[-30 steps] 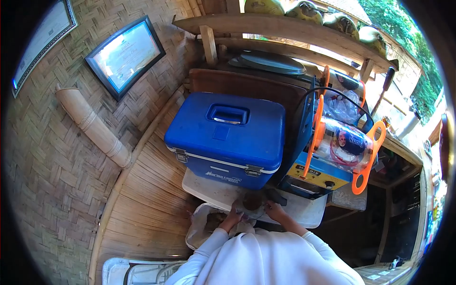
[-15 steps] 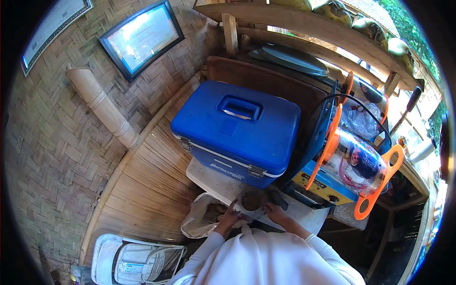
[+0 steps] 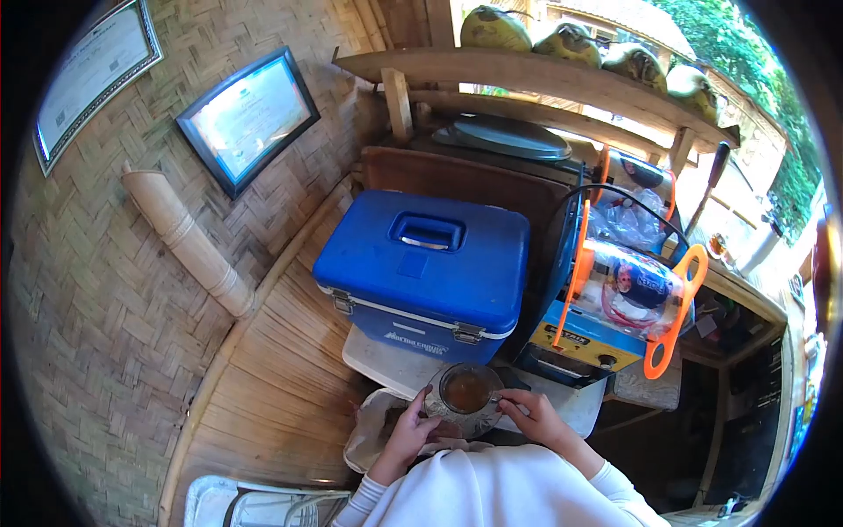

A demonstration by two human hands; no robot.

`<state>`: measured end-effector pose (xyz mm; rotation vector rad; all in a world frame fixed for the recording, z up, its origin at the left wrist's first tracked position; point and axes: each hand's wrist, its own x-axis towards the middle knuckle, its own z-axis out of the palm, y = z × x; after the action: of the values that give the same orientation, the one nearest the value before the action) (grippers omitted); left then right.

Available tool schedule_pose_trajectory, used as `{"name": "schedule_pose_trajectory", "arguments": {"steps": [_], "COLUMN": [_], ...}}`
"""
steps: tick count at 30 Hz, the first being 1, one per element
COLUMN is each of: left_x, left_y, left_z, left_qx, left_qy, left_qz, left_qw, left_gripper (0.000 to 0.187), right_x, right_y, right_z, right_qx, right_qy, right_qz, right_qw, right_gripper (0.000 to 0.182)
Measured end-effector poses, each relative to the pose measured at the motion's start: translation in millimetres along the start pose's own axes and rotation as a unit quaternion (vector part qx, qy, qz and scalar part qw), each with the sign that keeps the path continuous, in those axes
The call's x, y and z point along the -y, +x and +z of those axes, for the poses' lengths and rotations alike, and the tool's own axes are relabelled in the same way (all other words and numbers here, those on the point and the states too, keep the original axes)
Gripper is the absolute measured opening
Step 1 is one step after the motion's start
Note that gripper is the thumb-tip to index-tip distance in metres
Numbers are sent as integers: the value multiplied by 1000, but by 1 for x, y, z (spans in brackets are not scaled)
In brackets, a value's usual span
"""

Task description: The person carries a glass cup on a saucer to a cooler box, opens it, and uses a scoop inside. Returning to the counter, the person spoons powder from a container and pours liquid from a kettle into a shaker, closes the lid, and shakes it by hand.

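Note:
A clear glass cup (image 3: 467,387) of brown liquid sits on a patterned saucer (image 3: 479,428) in front of my body. My left hand (image 3: 410,433) is closed on the saucer's left edge, thumb on top. On the other side, my right hand (image 3: 537,418) pinches the cup's handle. Below and left of the saucer is a whitish bag (image 3: 362,446) with dark contents I cannot make out. Behind the cup stands a blue cooler box (image 3: 421,272) with its lid down, on a white table (image 3: 379,358).
Right of the cooler, a blue and yellow machine (image 3: 575,338) carries orange-ended clear reels (image 3: 634,285). Green coconuts (image 3: 496,31) line the wooden shelf (image 3: 527,75). A folded white chair (image 3: 272,508) is at the lower left, beside the woven wall (image 3: 97,299).
The cup and saucer have come up closer to me, held in both hands. My view has tilted up and shifted, so the coconuts show more.

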<state>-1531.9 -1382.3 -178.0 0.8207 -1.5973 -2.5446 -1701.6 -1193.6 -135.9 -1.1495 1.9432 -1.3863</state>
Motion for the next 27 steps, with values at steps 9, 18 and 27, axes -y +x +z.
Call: {"name": "schedule_pose_trajectory", "arguments": {"steps": [9, 18, 27], "left_x": [-86, -125, -134], "left_y": [-45, -52, -38], "left_z": [26, 48, 81], "left_qx": [101, 221, 364], "left_qy": [58, 107, 178], "left_qz": [7, 12, -17], "left_qw": [993, 969, 914], "left_gripper": [65, 63, 67], "right_x": [77, 93, 114], "right_y": [-36, -78, -134], "right_z": [-12, -5, 16], "right_qx": [-104, -233, -376], "right_qy": [-46, 79, 50], "right_qz": [-62, -59, -50], "right_qw": [992, 968, 924], "right_gripper": [17, 13, 13]}}
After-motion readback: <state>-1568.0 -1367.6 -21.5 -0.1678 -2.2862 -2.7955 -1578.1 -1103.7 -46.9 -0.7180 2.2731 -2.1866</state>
